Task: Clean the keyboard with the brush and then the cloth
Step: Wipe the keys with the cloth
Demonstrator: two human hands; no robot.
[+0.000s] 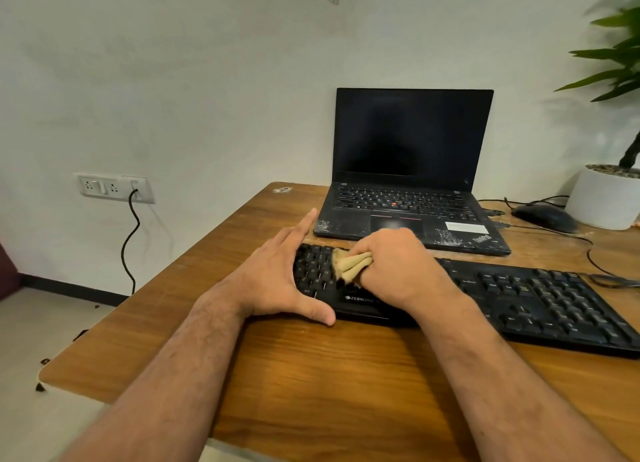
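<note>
A black keyboard (540,299) lies across the wooden desk (346,375), running from the middle to the right edge. My right hand (398,267) is closed around a bunched tan cloth (351,266) and presses it on the keys near the keyboard's left part. My left hand (277,274) rests flat against the keyboard's left end, fingers spread, thumb along the front edge. No brush is in view.
An open black laptop (408,170) with a dark screen stands just behind the keyboard. A black mouse (543,215) and cables lie at the back right, beside a white plant pot (606,198). A wall socket (114,187) with a black cord is at the left.
</note>
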